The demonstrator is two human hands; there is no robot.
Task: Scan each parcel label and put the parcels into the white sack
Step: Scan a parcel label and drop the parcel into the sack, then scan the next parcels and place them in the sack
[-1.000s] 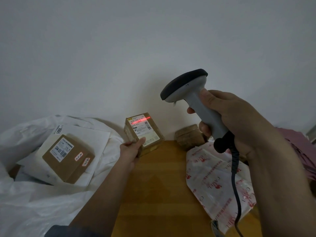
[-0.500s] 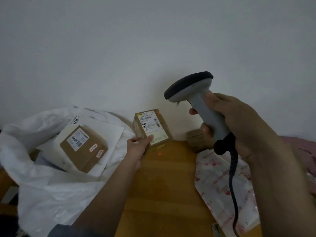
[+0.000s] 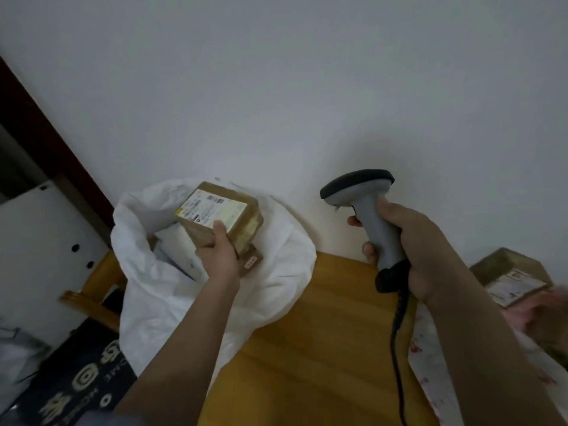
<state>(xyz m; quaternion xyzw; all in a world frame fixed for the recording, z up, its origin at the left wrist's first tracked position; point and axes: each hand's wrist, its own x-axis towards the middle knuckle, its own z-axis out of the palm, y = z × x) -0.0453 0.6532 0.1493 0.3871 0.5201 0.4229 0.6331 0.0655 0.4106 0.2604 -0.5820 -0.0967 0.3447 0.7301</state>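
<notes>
Now our left hand [image 3: 219, 256] grips a brown parcel [image 3: 219, 215] above the white sack [image 3: 276, 272]; right of the sack, our right hand [image 3: 408, 241] clamps its fingers on the scanner [image 3: 365, 207].

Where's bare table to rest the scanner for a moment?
The open patch is the wooden table between the white sack and the red-printed mailer. The scanner hangs above it in the right hand. The right edge is crowded: the mailer and a cardboard box.

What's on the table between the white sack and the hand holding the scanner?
In the head view, only bare wooden table shows between the white sack and the right hand gripping the scanner; nothing lies there.
</notes>
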